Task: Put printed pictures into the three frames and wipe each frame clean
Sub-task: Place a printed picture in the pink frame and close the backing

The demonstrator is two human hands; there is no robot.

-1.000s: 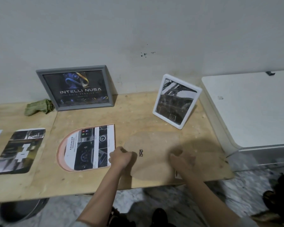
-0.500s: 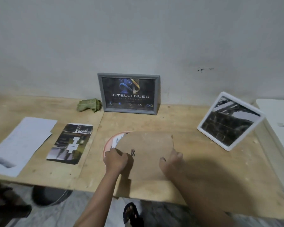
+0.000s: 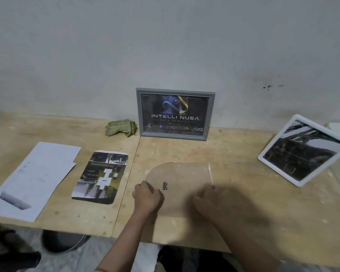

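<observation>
From the head camera, the person stands over the wooden surface [image 3: 243, 203] with both hands on a brown arch-shaped backing board [image 3: 181, 179], which lies flat near the front edge. A thin pink sliver at the board's right edge [image 3: 210, 171] suggests the arched frame sits underneath it, face down. The left hand [image 3: 146, 197] rests on the board's left edge with curled fingers; whether it pinches the edge or only presses, I cannot tell. The right hand [image 3: 206, 197] is blurred and in shadow on the lower right part of the board, fingers bent downward, and its hold is equally unclear.

Against the wall stands the grey frame [image 3: 175, 112] with its logo print, and the white frame [image 3: 302, 152] stands tilted to the right, a picture already in it. A loose printed picture [image 3: 101, 177] lies left of the board, white sheets [image 3: 33, 177] further left, and the green cloth [image 3: 120, 127] sits crumpled beside the grey frame.

The risk, as I judge it, is the board seating crooked: if one hand presses before the arch lines up, the print beneath may crease or slide. The board lies close to the front edge, so a hard push could shove the frame off. The cloth is well out of reach, so the wiping may be skipped.
</observation>
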